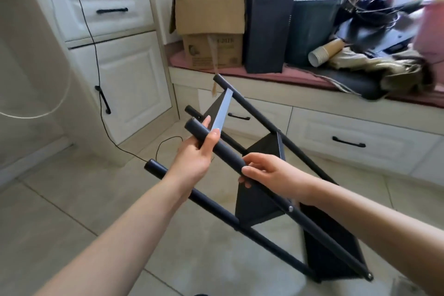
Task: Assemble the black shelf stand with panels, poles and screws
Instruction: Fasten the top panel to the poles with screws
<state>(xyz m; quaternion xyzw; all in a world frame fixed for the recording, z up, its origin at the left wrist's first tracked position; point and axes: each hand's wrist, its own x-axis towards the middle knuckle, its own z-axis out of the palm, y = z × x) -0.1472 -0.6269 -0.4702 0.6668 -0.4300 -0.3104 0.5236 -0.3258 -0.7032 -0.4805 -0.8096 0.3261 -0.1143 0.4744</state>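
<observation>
The black shelf stand [262, 202] leans tilted over the tiled floor, its four poles pointing up and to the left. Three black panels sit between the poles; the top panel [222, 109] shows a pale edge. My left hand [195, 154] grips the upper end of the near pole [217, 145], thumb and fingers curled round it. My right hand [266, 170] holds the same pole lower down, fingers wrapped over it above the middle panel [258, 202]. A silver screw head [290, 208] shows on that pole.
White cabinets [125, 74] stand at the left with a black cable [96, 60] hanging down to the floor. A low bench [312, 113] with drawers runs behind, carrying a cardboard box [211, 29], black boxes [269, 19], paper cups [324, 53] and piled clutter.
</observation>
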